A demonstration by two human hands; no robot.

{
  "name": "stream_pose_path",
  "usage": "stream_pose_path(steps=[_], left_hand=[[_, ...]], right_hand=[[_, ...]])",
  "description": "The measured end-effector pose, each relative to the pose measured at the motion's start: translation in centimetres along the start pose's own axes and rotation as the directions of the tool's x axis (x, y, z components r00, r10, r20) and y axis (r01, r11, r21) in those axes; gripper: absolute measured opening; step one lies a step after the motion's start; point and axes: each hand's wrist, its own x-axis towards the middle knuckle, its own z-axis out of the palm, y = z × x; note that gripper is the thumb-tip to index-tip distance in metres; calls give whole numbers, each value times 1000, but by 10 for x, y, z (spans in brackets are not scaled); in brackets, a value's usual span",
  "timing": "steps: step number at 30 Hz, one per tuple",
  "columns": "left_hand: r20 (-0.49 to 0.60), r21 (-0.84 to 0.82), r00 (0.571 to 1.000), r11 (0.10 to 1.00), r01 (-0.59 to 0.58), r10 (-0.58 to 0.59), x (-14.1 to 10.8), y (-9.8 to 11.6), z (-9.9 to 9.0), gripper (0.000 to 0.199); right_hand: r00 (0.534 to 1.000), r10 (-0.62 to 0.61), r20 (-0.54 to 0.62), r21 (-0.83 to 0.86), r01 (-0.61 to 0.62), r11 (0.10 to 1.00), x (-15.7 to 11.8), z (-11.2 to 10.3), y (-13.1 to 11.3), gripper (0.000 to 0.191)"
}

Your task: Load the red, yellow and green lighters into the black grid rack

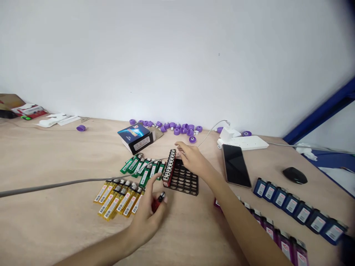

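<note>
Lighter (pixel 158 201), red, squeezed tight in left hand (pixel 146 218); right hand (pixel 192 159) open, touching black rack (pixel 185 180) just beside row of lighters (pixel 169 168).

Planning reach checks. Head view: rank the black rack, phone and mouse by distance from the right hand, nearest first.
From the right hand:
1. Black rack: directly below the hand.
2. Phone: to the hand's right.
3. Mouse: farther right, beyond the phone.

The box (pixel 135 137) seems marked "JS" — the lighters' white labels (pixel 291 205) are too small to read.
</note>
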Motion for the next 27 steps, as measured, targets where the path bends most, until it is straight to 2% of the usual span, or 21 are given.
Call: stream_pose_path(steps=[2, 4, 5, 7, 8, 10, 12, 13, 16, 21, 23, 24, 25, 27], left_hand=[[-12, -169, 1000, 986, 6, -8, -2, 0, -1, 49], [88, -388, 996, 920, 50, -17, -6, 0, 1, 26], [161, -496, 987, 862, 104, -26, -8, 0, 2, 21], [324, -656, 944, 703, 273, -64, -13, 1, 7, 24], [393, -698, 915, 618, 363, -94, -15, 2, 10, 24], [497, -725, 854, 467, 506, -155, -18, 5, 14, 25], [553, -720, 812, 385, 578, -186, -18, 7, 16, 26], [563, -715, 805, 379, 587, -185, -18, 8, 16, 26], [583, -682, 798, 442, 582, -152, -15, 8, 16, 29], [622, -618, 782, 597, 512, -27, -16, 4, 19, 42], [624, -560, 781, 690, 459, -13, -20, 7, 17, 45], [628, -507, 779, 752, 420, -12, -21, 10, 15, 46], [629, -433, 777, 830, 352, -1, -22, 13, 11, 46], [610, -219, 789, 972, 84, 69, -21, 19, 4, 42]], right_hand=[[999, -21, -42, -26, 20, 999, -14, -7, -20, 26], [996, -50, -70, -14, 49, 999, -37, -9, -46, 21], [994, -56, -89, 61, 62, 996, -49, -7, -59, 17], [1000, -2, 2, 246, 1, 969, -73, 1, -80, 11], [993, 48, 110, 300, -79, 951, -82, 6, -88, 8], [963, 150, 223, 346, -222, 912, -94, 16, -96, 8], [936, 220, 276, 381, -317, 869, -96, 22, -97, 7], [926, 238, 294, 406, -346, 846, -94, 23, -96, 6], [919, 243, 311, 465, -370, 804, -84, 12, -86, 3], [931, 306, 198, 425, -363, 829, -64, -35, -43, 11], [921, 380, 81, 241, -388, 889, -60, -53, -18, 12], [911, 412, 21, 53, -412, 910, -59, -59, -6, 11], [900, 436, 4, -128, -432, 893, -58, -63, 5, 10], [885, 465, -22, -306, -449, 840, -57, -65, 22, 13]])
